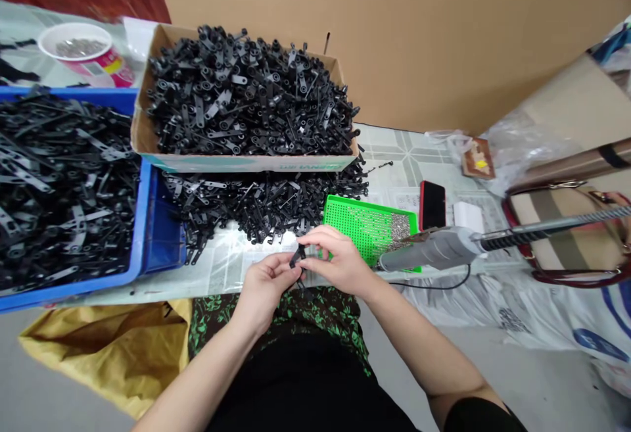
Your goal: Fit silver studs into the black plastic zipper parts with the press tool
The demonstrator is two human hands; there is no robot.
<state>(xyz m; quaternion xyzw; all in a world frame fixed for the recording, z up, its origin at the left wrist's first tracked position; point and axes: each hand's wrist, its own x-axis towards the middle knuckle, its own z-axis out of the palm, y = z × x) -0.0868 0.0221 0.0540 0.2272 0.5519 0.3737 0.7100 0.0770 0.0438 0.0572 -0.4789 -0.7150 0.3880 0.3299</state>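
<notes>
My left hand (pixel 263 285) and my right hand (pixel 335 262) meet just above my lap at the table's near edge. Between their fingertips they pinch a small black plastic part (pixel 297 258); both hands grip it. Right behind them lies a loose heap of the same black parts (pixel 256 205) on newspaper. A green tray (pixel 367 225) with small metal screws sits just right of my right hand. A grey electric screwdriver (pixel 434 250) hangs beside that tray, untouched.
A cardboard box (pixel 148 139) heaped with black parts stands behind the pile. A blue bin (pixel 148 235) of longer black strips fills the left. A red phone (pixel 432 204), a striped bag (pixel 566 235), a cup of screws (pixel 81 47) and a yellow sack (pixel 108 346) surround the spot.
</notes>
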